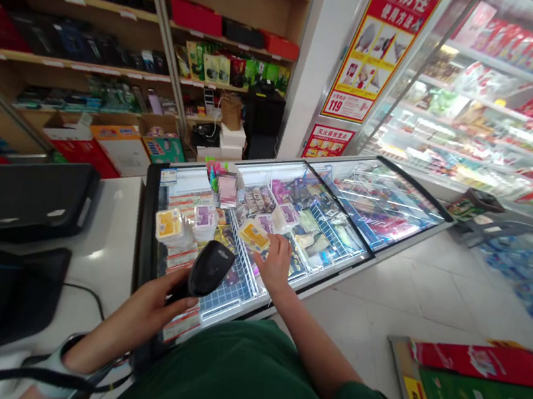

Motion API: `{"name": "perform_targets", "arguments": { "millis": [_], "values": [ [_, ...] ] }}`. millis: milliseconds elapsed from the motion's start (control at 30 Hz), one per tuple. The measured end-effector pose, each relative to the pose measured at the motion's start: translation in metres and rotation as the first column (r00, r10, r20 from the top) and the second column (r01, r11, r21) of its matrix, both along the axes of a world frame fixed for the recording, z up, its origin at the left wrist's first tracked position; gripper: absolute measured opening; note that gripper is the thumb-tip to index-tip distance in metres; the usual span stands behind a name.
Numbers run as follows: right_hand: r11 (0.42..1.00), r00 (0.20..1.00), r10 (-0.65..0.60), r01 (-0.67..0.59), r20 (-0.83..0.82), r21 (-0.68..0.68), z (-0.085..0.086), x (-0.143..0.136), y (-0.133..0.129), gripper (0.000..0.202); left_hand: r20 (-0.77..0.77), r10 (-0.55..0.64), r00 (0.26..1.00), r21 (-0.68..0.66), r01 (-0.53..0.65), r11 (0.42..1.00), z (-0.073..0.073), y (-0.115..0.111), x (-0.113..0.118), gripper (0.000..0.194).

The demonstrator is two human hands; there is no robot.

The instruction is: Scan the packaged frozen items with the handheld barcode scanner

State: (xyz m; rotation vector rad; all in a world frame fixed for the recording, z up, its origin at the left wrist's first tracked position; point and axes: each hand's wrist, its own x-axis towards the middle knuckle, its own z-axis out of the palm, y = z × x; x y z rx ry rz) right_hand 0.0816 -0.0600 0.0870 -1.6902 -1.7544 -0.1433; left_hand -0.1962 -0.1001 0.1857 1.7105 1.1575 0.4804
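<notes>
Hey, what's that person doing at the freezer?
The person's left hand has a black scanner in its grip, over the freezer. The right hand is at the edge of a yellow tub; I can't tell whether it's gripping it. A purple tub and another yellow one are farther left.

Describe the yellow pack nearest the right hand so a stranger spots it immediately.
Start at the glass-topped freezer mid-view. Over it, right of the scanner, find the right hand; the yellow pack lies just up and left of that hand. Its colour separates it from the purple packs, and the nearby hand from the other yellow pack, left of the scanner.
</notes>
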Motion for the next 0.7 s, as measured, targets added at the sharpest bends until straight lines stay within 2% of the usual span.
{"name": "perform_targets", "arguments": {
  "millis": [133, 300, 500, 700],
  "values": [
    [0.995, 1.0, -0.019, 0.02, -0.013, 0.096, 0.007, 0.005, -0.004, 0.048, -0.008, -0.106, 0.994, 0.062, 0.106, 0.992, 0.016, -0.002, 0.024, 0.057],
    [0.989, 1.0, -0.014, 0.017, -0.027, 0.144, 0.013, 0.007, -0.01, 0.046, -0.038, -0.195, 0.98, 0.08, 0.198, 0.977, 0.021, -0.007, 0.039, 0.051],
    [0.993, 0.999, -0.042, 0.044, -0.023, 0.112, 0.012, 0.01, -0.01, 0.048, -0.049, -0.183, 0.982, 0.08, 0.186, 0.979, 0.021, -0.006, 0.046, 0.053],
    [0.99, 0.999, -0.04, 0.042, -0.016, 0.135, 0.011, 0.012, -0.009, 0.047, -0.073, -0.175, 0.982, 0.139, 0.184, 0.973, 0.02, -0.002, 0.047, 0.051]
  ]
}}
